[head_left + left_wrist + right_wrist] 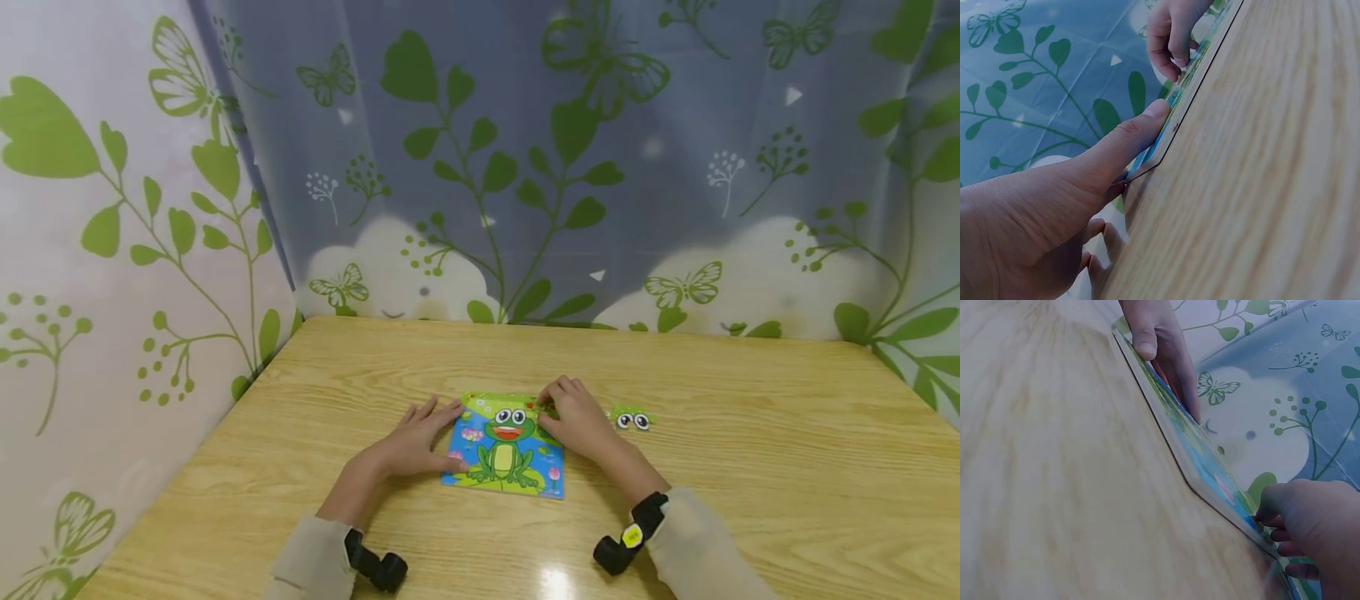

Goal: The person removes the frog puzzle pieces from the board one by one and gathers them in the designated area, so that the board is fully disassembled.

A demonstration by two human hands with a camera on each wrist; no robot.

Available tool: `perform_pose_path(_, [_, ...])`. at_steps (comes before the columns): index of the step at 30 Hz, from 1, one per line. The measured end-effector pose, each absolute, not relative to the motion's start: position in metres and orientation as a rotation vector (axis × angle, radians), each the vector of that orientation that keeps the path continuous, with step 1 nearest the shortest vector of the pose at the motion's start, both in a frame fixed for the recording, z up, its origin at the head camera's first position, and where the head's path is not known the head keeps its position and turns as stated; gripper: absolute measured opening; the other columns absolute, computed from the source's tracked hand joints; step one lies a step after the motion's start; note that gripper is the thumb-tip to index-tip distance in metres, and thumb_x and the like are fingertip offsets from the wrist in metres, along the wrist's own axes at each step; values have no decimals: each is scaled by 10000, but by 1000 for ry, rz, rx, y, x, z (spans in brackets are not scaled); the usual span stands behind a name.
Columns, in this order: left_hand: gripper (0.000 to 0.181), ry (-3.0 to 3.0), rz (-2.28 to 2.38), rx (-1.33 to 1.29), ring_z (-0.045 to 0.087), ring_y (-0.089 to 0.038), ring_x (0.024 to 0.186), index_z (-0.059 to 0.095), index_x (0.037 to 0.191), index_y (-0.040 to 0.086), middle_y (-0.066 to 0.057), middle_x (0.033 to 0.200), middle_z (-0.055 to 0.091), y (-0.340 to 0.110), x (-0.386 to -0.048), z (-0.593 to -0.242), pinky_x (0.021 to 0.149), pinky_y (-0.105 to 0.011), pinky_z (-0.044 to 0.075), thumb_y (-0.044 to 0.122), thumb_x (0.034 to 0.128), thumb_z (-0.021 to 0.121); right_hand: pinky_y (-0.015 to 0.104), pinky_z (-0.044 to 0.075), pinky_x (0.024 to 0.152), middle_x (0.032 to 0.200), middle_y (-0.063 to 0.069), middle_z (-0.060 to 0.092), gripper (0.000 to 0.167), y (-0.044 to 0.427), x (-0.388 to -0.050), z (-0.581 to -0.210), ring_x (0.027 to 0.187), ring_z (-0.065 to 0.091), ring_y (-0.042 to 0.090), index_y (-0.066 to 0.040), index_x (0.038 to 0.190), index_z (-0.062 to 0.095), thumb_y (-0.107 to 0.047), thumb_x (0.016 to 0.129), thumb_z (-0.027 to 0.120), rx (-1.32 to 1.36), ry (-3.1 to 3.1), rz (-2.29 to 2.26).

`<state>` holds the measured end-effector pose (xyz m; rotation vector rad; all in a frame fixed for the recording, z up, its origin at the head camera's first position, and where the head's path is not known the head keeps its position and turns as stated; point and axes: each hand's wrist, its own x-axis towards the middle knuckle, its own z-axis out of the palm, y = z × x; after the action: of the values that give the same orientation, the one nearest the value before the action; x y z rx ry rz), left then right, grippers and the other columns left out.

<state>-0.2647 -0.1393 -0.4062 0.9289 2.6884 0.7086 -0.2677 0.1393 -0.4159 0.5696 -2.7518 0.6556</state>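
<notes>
A flat frog picture puzzle (504, 458), blue and green, lies on the wooden table. At its left side, my left hand (416, 439) rests with fingers spread; the thumb (1157, 109) lies on the board's face while the other fingers reach along the left edge. My right hand (576, 419) is at the upper right corner, its thumb and fingers curled together there. They pinch what looks like a small green puzzle piece, mostly hidden by the fingers. Just right of that hand, a loose puzzle piece (633, 418) with two big cartoon eyes lies on the table.
The wooden table (750, 433) reaches back to a patterned curtain (480, 167) with green leaves and butterflies. Another curtain (120, 208) hangs along the left side. Each wrist wears a black camera strap (630, 533).
</notes>
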Motion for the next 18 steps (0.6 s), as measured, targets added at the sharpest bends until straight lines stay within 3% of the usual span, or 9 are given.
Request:
perform_pose_path(10, [889,2685,716,928,17,-315,1368,257,1463,115,-45,1501,198,-140,-264,-406,1065,-489,-39,533,786,652,365,425,788,930,22,522,180,142,-271,-415,887,461,208,-52,984,606,-153,836,615,575,-2774,741])
perform_pose_path(18, [888,2687,718,930,13,-312,1368,262,1463,120,-39,1502,198,-140,-266,-407,1065,-489,-39,538,783,652,324,425,679,957,30,470,316,153,-270,-401,802,456,167,-32,1121,606,-157,835,651,757,-2827,917])
